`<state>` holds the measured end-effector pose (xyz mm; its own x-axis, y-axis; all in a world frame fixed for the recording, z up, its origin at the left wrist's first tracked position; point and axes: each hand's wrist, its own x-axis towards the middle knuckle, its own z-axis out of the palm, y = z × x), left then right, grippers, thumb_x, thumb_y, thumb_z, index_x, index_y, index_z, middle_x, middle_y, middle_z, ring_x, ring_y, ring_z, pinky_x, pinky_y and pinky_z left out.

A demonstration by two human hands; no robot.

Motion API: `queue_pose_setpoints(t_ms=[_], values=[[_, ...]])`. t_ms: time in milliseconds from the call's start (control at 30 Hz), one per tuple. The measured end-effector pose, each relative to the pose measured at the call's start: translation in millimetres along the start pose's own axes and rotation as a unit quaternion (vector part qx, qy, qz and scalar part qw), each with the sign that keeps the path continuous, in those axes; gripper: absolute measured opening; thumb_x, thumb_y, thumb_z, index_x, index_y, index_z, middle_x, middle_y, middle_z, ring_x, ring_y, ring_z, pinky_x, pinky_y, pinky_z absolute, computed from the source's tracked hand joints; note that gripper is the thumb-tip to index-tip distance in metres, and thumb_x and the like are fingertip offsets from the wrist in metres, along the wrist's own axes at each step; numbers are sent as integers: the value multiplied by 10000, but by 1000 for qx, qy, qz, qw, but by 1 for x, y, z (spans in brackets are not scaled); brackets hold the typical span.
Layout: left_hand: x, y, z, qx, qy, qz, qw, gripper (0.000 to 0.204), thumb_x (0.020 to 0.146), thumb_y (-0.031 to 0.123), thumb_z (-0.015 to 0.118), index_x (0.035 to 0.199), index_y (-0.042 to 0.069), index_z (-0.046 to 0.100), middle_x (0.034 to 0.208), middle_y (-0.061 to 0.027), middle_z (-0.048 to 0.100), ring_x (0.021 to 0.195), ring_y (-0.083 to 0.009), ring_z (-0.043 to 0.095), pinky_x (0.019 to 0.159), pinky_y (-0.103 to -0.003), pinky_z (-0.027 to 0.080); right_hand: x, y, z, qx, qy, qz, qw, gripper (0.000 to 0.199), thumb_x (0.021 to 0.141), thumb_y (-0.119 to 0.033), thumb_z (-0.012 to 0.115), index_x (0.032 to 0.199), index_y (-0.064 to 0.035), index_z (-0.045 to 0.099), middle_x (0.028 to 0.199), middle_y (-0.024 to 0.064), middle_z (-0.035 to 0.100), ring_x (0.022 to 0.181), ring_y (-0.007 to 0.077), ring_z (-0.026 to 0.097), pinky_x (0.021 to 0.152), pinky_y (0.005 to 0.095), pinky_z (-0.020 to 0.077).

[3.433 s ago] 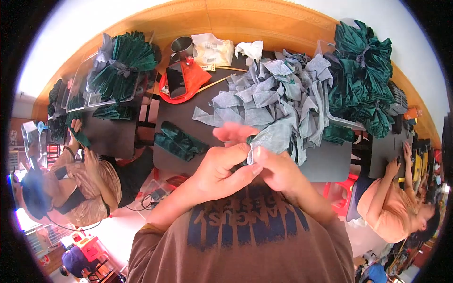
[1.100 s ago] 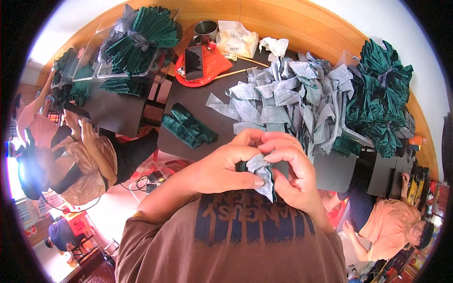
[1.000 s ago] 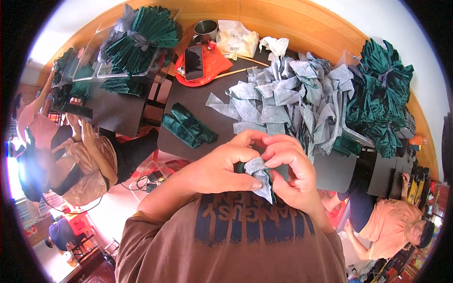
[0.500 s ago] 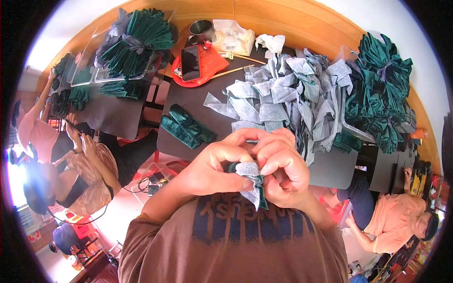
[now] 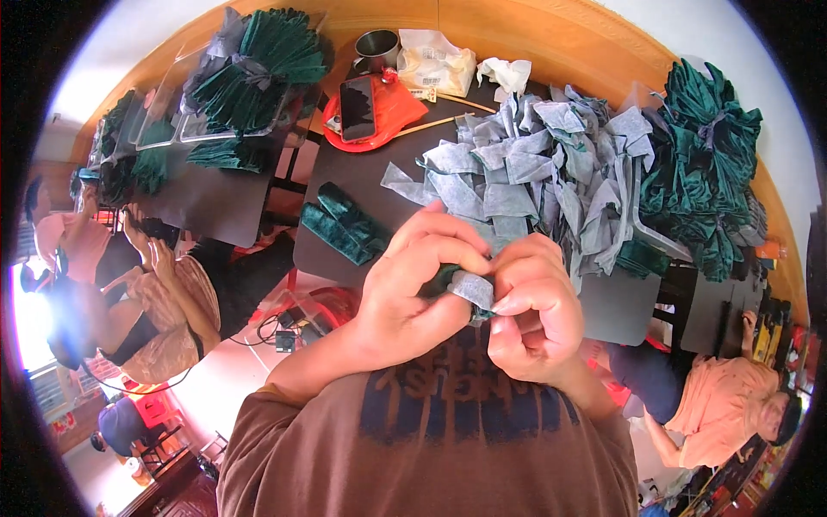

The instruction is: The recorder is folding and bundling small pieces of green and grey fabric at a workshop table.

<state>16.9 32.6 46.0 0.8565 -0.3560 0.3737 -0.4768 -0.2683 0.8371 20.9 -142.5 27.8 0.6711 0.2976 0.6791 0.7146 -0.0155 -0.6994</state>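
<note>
Close in front of my chest, both hands pinch one small strip of green velvet fabric with a grey backing [image 5: 471,290]. My left hand [image 5: 422,280] is closed around its left part, thumb pressed along the lower side. Fingers and thumb of my right hand [image 5: 538,302] pinch its right end. Much of the strip is hidden behind my fingers. On the dark table beyond, two folded green velvet pieces [image 5: 343,226] lie left of my hands. A large heap of grey-backed strips [image 5: 525,168] spreads just past them.
A red plate [image 5: 396,116] holds a black phone [image 5: 357,110], near a metal mug [image 5: 376,50] and a tissue pack [image 5: 435,62]. Green velvet bundles [image 5: 706,155] stand at right, more bundles [image 5: 258,73] at far left. Other people sit left and right.
My left fingers have lifted and shifted right over the strip. The strip's hanging end has been drawn up, so less of it shows below my hands.
</note>
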Motion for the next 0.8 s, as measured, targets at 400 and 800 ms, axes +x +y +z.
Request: queue_pose_setpoints(t_ms=[400,800], values=[[-1,0,21,88,115,95,985,311,596,-10,686,860,43,530,735,-97,564,605,-279,574,526,-348,448,-3,-9,-2,-63,-8,-29,998,166,731,-40,577,859,-46,471,815,112,507,751,262,546,679,387,431],[-4,5,10,-24,8,-60,998,303,686,-75,544,970,20,499,766,-122,538,647,-269,560,576,-318,449,-8,-9,-7,15,13,101,995,238,695,31,676,900,-44,581,898,120,578,761,224,575,658,289,462]])
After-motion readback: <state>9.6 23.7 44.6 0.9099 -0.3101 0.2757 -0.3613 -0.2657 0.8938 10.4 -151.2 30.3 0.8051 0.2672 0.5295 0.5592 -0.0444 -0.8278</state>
